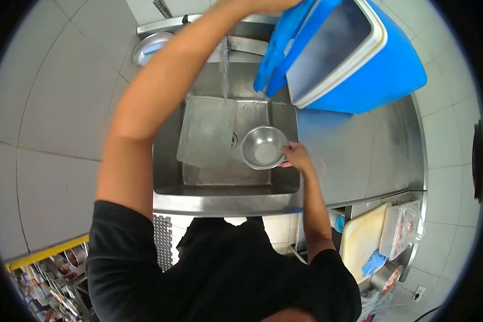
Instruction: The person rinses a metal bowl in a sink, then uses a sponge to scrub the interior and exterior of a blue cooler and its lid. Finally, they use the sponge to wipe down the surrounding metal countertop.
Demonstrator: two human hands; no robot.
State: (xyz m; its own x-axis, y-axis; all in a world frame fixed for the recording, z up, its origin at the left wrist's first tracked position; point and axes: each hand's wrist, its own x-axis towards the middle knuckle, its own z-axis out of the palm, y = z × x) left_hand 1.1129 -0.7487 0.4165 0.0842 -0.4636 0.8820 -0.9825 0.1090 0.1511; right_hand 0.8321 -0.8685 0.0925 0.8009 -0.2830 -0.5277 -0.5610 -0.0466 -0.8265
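Observation:
My right hand grips the rim of a round stainless steel bowl, which is tilted above the right part of the sink basin. The inside of the bowl faces up, and I see nothing in it. My left arm stretches across the sink to the top of the view. There my left hand meets the upper part of the blue lid of a cooler; its fingers are cut off by the frame edge. The blue cooler has a white rim and stands open and tilted.
Water runs from the tap onto a translucent rectangular plastic piece in the sink. A metal dish sits at the back left. Lower right are a cutting board, a clear food container and a blue cloth or glove.

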